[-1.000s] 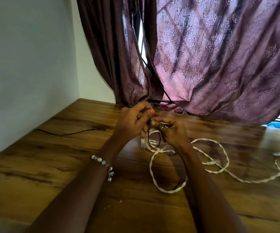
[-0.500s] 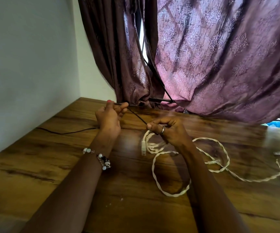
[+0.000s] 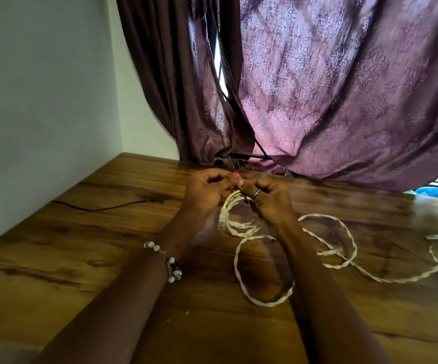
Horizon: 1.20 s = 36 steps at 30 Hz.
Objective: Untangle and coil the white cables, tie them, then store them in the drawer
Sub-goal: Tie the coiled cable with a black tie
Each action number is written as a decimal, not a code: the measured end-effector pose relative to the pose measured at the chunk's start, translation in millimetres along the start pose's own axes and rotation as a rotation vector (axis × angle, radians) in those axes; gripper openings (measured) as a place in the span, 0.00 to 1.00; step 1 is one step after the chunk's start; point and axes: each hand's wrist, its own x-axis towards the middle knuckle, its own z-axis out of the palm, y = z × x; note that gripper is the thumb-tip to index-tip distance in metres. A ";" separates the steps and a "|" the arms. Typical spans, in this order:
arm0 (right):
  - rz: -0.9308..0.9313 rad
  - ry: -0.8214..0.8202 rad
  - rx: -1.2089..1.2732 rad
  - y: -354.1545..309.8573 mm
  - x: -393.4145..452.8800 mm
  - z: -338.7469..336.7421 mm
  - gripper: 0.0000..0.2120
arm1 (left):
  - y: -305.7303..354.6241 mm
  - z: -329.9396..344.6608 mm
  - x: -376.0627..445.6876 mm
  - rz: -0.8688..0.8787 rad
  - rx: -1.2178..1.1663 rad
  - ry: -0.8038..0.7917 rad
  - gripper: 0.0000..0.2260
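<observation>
Both hands meet at the far middle of the wooden table (image 3: 86,261), fingertips together over a small coil of white cable (image 3: 235,223). Left hand (image 3: 206,191) has its fingers curled, pinching at the coil's top; right hand (image 3: 270,199) grips the coil from the right, a ring on one finger. A clear plug (image 3: 221,220) hangs at the coil's left. Loose twisted white cable (image 3: 265,300) loops nearer and trails right across the tabletop. Farther left lies a thin black wire (image 3: 102,207); purple curtains (image 3: 344,101) hang behind.

Coil (image 3: 238,219) btwn hands, loose cable (image 3: 344,264) right (on table (image 3: 81,258)).
</observation>
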 end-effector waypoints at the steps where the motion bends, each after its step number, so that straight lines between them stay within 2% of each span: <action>1: -0.003 -0.020 0.007 0.1 0.0 1.4 0.08 | 1.0 -0.5 0.3 0.013 -0.018 0.040 0.05; 6: -0.047 -0.130 -0.067 -2.0 -2.8 12.5 0.09 | 5.5 -6.3 5.3 0.013 -0.065 0.183 0.05; 10: -0.014 -0.147 -0.059 -1.8 -2.6 18.6 0.07 | 3.3 -10.1 11.7 0.047 -0.015 0.276 0.06; 14: -0.024 -0.180 -0.044 -5.8 -0.9 25.3 0.09 | 2.2 -10.9 17.0 0.024 -0.048 0.350 0.07; 17: -0.025 -0.206 -0.064 -7.0 0.2 23.9 0.05 | 1.4 -7.7 16.7 0.003 -0.066 0.361 0.06; 21: -0.017 -0.116 -0.034 -4.5 -3.4 16.5 0.07 | -3.0 -7.2 13.7 0.026 -0.007 0.237 0.05; 24: 0.050 0.009 0.045 -4.3 -3.6 13.0 0.06 | 1.4 -8.0 9.7 0.009 -0.003 -0.022 0.08; 27: 0.151 0.076 0.176 -6.3 -3.5 9.0 0.04 | -6.1 0.0 4.3 -0.050 0.142 -0.241 0.12; 30: 0.133 0.098 0.235 -6.0 -4.6 7.0 0.03 | -19.2 6.6 4.5 -0.007 0.210 -0.199 0.17; 33: 0.101 0.135 0.261 -1.6 0.8 6.8 0.06 | -20.9 6.2 3.8 0.031 0.112 -0.122 0.10; 36: 0.023 0.130 0.191 4.2 5.5 6.7 0.04 | -22.8 6.0 2.7 0.059 0.090 -0.090 0.05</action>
